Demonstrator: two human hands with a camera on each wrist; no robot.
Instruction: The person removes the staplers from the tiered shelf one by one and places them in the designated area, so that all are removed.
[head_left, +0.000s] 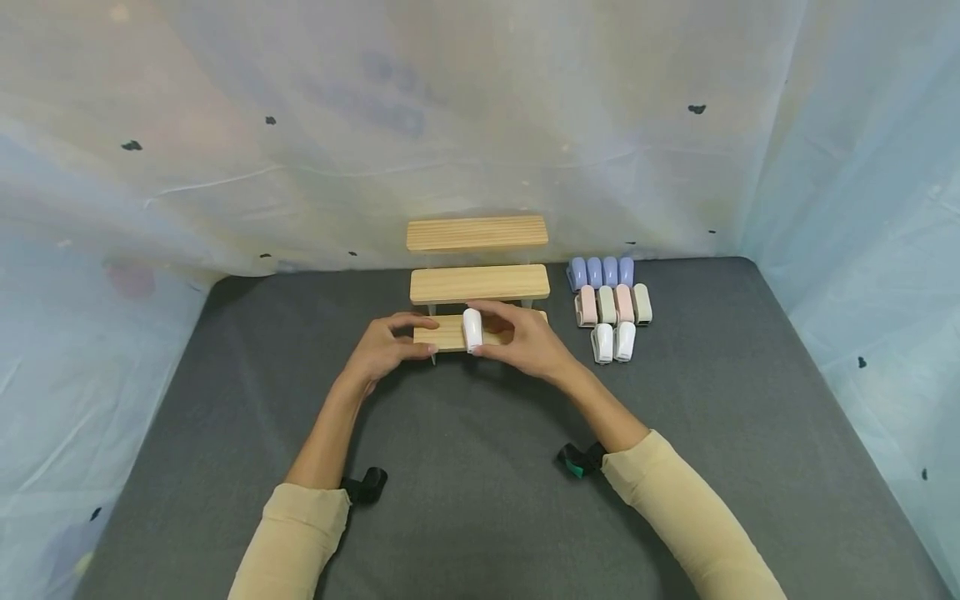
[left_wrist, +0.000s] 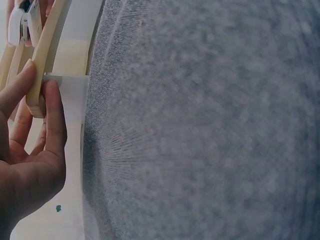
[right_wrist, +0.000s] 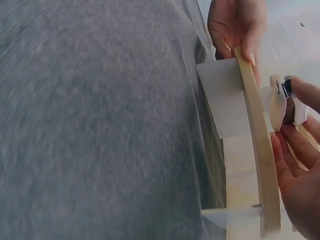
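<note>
Between thumb and fingers, my right hand (head_left: 528, 340) holds a small white stapler (head_left: 472, 330) on end over the lowest wooden step (head_left: 448, 333) of a three-step display stand. In the right wrist view, dark and metal parts show inside the white stapler (right_wrist: 289, 102), close to the board. My left hand (head_left: 382, 354) pinches the left end of that same step. The left wrist view has the thumb on one face of the board (left_wrist: 44, 65) and the fingers at the other, beside a clear support (left_wrist: 72, 92).
Right of the stand, small staplers stand in rows: several purple ones (head_left: 602, 272) at the back, pink and cream ones (head_left: 614, 306) between, two white ones (head_left: 613, 342) in front. The middle step (head_left: 480, 284) and top step (head_left: 477, 233) rise behind, near the curtain (head_left: 480, 125).
</note>
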